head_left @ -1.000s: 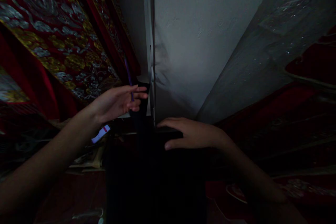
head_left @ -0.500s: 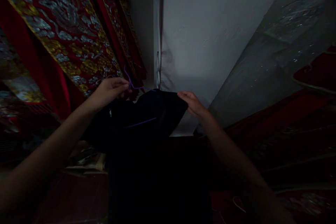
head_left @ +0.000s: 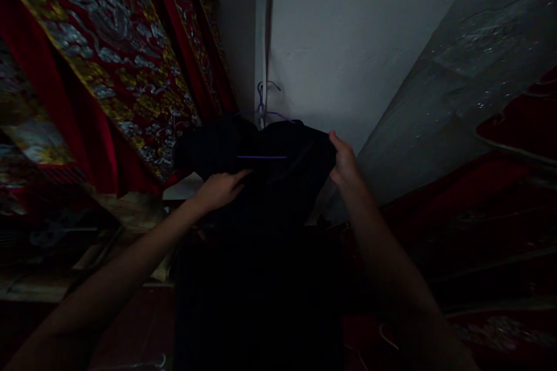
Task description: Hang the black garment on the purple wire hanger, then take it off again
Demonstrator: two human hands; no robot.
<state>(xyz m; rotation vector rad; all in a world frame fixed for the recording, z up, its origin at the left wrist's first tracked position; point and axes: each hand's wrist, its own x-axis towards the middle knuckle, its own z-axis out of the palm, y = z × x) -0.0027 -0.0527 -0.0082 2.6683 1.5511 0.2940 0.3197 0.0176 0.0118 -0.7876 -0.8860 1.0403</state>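
Observation:
A dark garment point(head_left: 287, 185) hangs on a purple clothes hanger point(head_left: 275, 113), whose hook is up by a pale vertical strip. The hanger's lower bar shows as a purple line across the neck opening. My right hand point(head_left: 344, 161) pinches the garment's right shoulder or sleeve edge, thumb on top. Against the front, below the neck opening, lies my left hand point(head_left: 221, 190) with its index finger stretched out and the fingers partly apart. Its fingertips meet the dark cloth, and dim light blurs the contact.
Red cloth embroidered in gold and silver point(head_left: 126, 52) hangs at the left. Behind the garment is a pale wall point(head_left: 339, 40), with the pale strip point(head_left: 263, 23) running down it. Clear plastic sheeting point(head_left: 461, 93) and red fabric point(head_left: 522, 122) are at the right.
My left hand has let go of the hanger's hook and moved down to the garment's front. The hanger is now upright at the strip. My right hand has shifted right and up with the cloth.

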